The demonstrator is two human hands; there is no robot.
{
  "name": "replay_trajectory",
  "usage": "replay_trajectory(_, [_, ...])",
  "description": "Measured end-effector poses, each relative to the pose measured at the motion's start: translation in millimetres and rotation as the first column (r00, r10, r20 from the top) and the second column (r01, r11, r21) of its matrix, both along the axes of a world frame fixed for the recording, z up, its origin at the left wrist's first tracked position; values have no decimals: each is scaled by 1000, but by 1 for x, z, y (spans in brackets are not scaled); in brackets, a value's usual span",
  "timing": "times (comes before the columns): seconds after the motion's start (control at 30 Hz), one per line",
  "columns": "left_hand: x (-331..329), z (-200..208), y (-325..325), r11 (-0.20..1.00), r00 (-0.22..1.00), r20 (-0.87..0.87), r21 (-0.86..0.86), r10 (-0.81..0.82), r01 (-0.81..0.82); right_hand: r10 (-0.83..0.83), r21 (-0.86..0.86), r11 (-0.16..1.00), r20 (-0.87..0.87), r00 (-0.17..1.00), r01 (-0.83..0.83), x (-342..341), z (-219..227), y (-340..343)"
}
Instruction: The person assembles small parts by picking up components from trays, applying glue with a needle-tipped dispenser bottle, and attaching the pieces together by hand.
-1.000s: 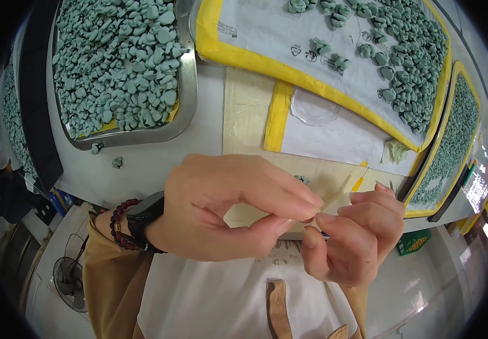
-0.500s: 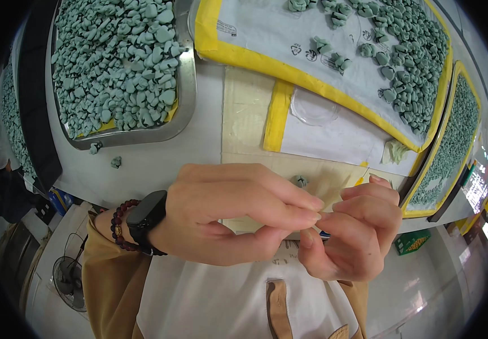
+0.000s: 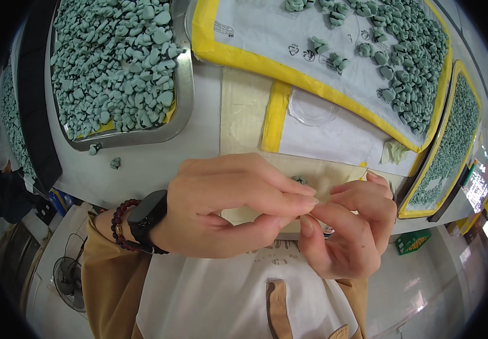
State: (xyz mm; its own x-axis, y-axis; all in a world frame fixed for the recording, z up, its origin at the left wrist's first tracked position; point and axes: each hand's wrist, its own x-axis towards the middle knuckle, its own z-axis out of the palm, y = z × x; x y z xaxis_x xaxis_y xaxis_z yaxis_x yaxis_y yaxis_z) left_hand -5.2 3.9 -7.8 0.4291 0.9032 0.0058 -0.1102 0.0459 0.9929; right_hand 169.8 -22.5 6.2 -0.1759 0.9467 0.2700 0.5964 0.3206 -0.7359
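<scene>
holding the fingertips [image 3: 310, 201] close and steady suits such fine, two-handed work. just below the middle of the frame, the left hand [image 3: 221, 206] has its thumb and fingers drawn into a narrow pinch, while the right hand [image 3: 354, 229] curls loosely, its thumb and forefinger meeting or nearly meeting the left tips. whether either has hold of something tiny cannot be told, since the fingers hide it. light, even pressure from both sides would probably serve best, with the wrists level. one green lump [image 3: 298, 179] sits on the tan board [image 3: 241, 113], showing just above the left fingers, so dropped knuckles could knock it. a heap of green pieces [image 3: 119, 73] fills the metal tray [image 3: 185, 101] at upper left, and more green bits [image 3: 416, 73] lie on the yellow-edged sheet [image 3: 266, 39] at upper right.
</scene>
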Motion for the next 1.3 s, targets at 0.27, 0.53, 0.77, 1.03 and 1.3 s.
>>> replay_trajectory(0.27, [2,-1,-7,996,984,176,-90,9,7,-17,-96,995,-228,973,-5,4,1,4])
replay_trajectory(0.53, [-4,-2,3,986,978,127,52,-165,159,-14,-145,989,-242,970,-22,7,4,3])
replay_trajectory(0.77, [-3,5,6,867,890,430,-376,-150,328,123,-94,983,-297,947,-157,6,0,7])
replay_trajectory(1.03, [-4,17,5,967,985,146,-222,-95,126,127,-51,987,-356,926,-155,12,0,-6])
replay_trajectory(1.3, [-90,64,-39,873,383,-793,364,474,-325,-180,178,965,-82,980,192,45,-1,-18])
